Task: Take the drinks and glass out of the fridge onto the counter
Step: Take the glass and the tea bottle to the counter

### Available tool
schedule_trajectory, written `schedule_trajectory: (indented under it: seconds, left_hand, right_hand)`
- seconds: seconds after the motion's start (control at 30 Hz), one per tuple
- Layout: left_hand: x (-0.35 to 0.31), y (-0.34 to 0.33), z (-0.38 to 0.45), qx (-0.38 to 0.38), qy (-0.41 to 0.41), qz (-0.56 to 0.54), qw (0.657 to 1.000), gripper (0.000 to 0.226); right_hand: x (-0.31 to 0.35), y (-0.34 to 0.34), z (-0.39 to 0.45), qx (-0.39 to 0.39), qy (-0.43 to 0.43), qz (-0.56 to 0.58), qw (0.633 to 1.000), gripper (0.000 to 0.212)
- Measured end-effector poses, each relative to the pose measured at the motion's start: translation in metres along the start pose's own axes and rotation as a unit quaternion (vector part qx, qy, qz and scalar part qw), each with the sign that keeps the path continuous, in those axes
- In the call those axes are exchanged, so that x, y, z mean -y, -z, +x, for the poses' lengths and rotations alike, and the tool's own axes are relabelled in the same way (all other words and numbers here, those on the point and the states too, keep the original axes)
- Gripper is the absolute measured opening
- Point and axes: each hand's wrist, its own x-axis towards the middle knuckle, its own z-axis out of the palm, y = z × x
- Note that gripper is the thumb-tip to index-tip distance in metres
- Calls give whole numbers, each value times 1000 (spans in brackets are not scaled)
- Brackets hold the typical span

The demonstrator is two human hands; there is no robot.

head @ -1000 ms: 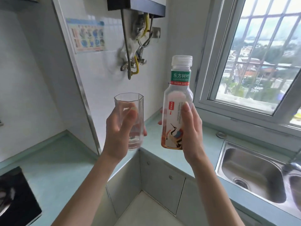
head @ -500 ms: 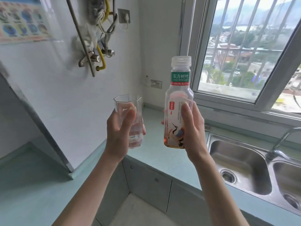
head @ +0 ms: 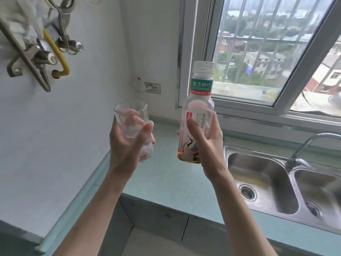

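Left hand wrapped round the clear glass, right hand gripping the upright tea bottle; both held up above the pale green counter, sink alongside

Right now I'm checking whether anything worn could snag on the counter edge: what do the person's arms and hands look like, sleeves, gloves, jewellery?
Both forearms are bare up to the bottom edge of the picture, so no sleeve shows. The left hand and the right hand wear no gloves. No ring, bracelet or watch is visible on either wrist or on the fingers that show. The nails look short and unpainted.
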Motion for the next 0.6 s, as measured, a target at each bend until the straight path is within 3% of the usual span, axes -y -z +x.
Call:
schedule_trajectory:
  seconds: [0.13, 0.27, 0.43, 0.6]
  left_hand:
    - [29, 6, 47, 32, -24, 6, 999, 30]
    - [61, 9, 88, 69, -17, -6, 997, 42]
    - [107, 12, 125, 127, 6, -20, 992, 41]
    - [151, 9, 150, 127, 56, -16, 990, 44]
  right_hand:
    - [-24, -20, 39, -42, -4, 0, 999, 42]
    - [-54, -35, 73, -55, -15, -18, 998, 47]
    - [-93, -45, 105, -59, -32, -30, 997, 46]
    - [-131, -42, 131, -74, -47, -57, 995, 40]
